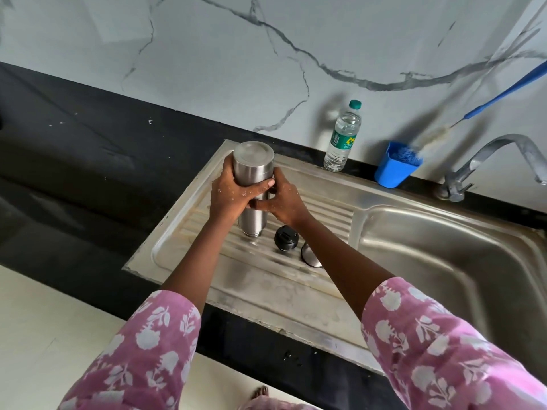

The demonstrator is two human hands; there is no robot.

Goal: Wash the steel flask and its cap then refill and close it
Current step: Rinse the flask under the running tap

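While the steel flask (253, 165) stands upside down on the ribbed draining board (266, 276), both hands hold it about its middle. The fingers of the left hand (232, 192) are curled round one side and those of the right hand (285, 201) round the other. Its flat base points up and its open mouth is at the ribs, touching them or very nearly; I cannot tell which. I judge it is held this way so that rinse water runs out and down the grooves toward the sink basin (429, 255); droplets and specks of foam cling to both hands. Whether any water is left inside cannot be seen.

Just beside the mouth lies the black cap (285, 237), and next to that a steel cup lid (310, 257), partly hidden under the right forearm. Both are off the flask, so refilling and closing are not yet done.

Along the marble wall, on the dark table (74, 161), stands a clear plastic bottle (343, 137) with a green top, closed and apparently holding water. Nearby is a blue cup (393, 170) with blue bristles showing at its rim, and a long bottle brush (503, 94) leans out of it toward the wall. The tap (485, 161) shows no stream.
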